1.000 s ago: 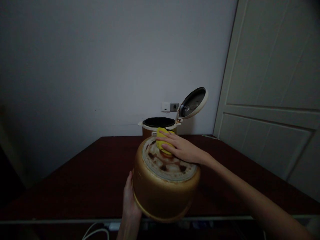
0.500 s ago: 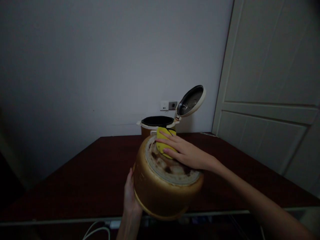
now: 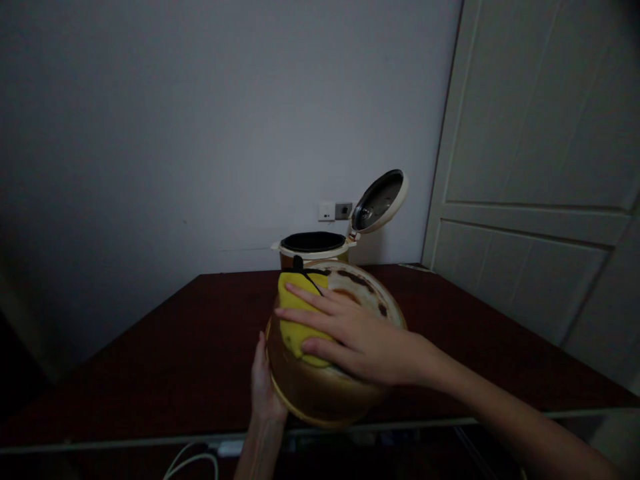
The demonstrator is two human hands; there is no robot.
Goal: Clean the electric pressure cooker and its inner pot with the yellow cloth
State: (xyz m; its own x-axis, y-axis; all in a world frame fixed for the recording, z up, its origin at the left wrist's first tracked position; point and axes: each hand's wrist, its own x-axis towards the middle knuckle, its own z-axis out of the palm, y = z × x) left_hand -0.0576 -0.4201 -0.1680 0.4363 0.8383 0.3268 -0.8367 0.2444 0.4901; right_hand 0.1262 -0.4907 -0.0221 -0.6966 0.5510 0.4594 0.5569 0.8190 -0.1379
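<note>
A gold rice cooker inner pot [image 3: 325, 400] is tipped over above the table's front edge, with its pale, brown-stained base [image 3: 367, 287] facing up and towards me. My left hand [image 3: 266, 387] grips its rim from the left side; most of those fingers are hidden behind the pot. With fingers spread, my right hand [image 3: 350, 330] presses a yellow cloth [image 3: 295, 323] with dark edging against the pot's base and left side. Behind the pot stands the rice cooker [image 3: 314, 255], its lid [image 3: 383, 202] raised.
The dark red table [image 3: 165, 340] reaches back to a grey wall with two socket plates [image 3: 335, 211]. A pale panelled door [image 3: 530, 200] is on the right. Below the front edge lies a white cable [image 3: 195, 459].
My right hand has slid the yellow cloth left and down, from the base towards the pot's left side. The pot has tilted slightly in my left hand.
</note>
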